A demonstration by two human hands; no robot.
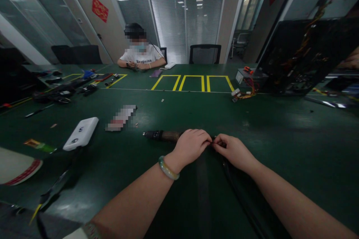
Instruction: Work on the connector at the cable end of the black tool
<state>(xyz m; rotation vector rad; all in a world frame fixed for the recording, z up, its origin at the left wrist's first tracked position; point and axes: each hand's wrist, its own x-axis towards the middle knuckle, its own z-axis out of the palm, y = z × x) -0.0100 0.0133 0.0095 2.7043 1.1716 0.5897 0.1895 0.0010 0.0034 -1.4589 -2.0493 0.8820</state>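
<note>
An electric screwdriver [168,136] with a dark body lies on its side on the green table [280,138], its bit end pointing left. My left hand [190,147] closes over its rear part, thumb and fingers pinched together at the tail. Close against it, the fingertips of my right hand [234,151] pinch together at the same tail end, where the cable joins. The black cable [231,179] runs from under my right hand toward the front edge. Fingers hide most of the joint between tool and cable.
A white power bank [81,133], a green-handled screwdriver [42,145] and a white cup [18,166] are on the left. Tools and cables [58,95] lie farther back. An open computer case [305,56] and a power supply [249,76] stand right. A person [143,54] sits opposite.
</note>
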